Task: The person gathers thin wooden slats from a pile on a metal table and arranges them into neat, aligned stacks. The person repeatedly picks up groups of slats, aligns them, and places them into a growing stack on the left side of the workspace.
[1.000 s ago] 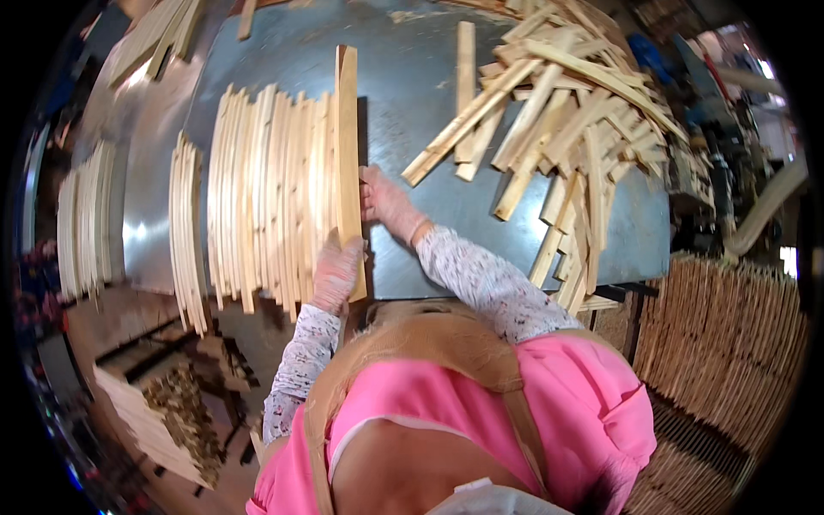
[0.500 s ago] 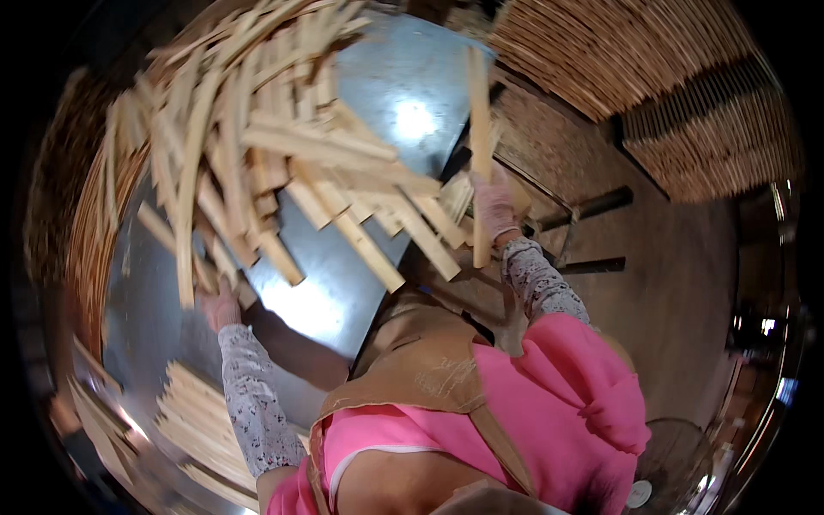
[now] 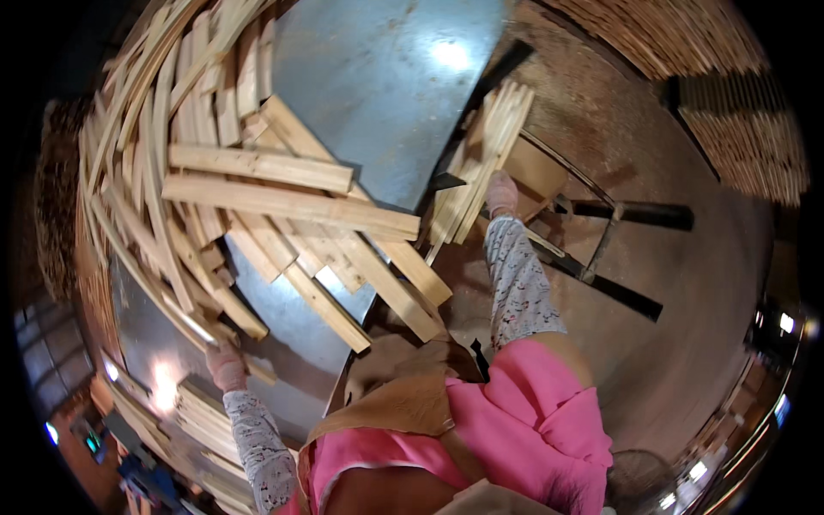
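Observation:
Pale wooden strips (image 3: 283, 202) lie in a loose, criss-crossed heap on a grey metal table (image 3: 369, 86). At the heap's near left edge, my left hand (image 3: 227, 365) is closed on the end of a long wooden strip (image 3: 167, 305). To the right of the table, my right hand (image 3: 502, 195) grips the near part of the outer strip in a small stack of wooden strips (image 3: 481, 159). That stack rests on a low stand with dark legs (image 3: 614, 296). My right fingertips are partly hidden.
A neat pile of strips (image 3: 210, 421) is at the near left. Tall stacks of thin wood (image 3: 738, 146) stand at the far right, beyond the brown floor (image 3: 678, 249). A cardboard-coloured piece (image 3: 532, 176) is on the stand. Several strip ends overhang the table's near edge.
My right hand has brought its strip down onto the stack beside the table. My left hand now has hold of a long strip's end. The view has shifted.

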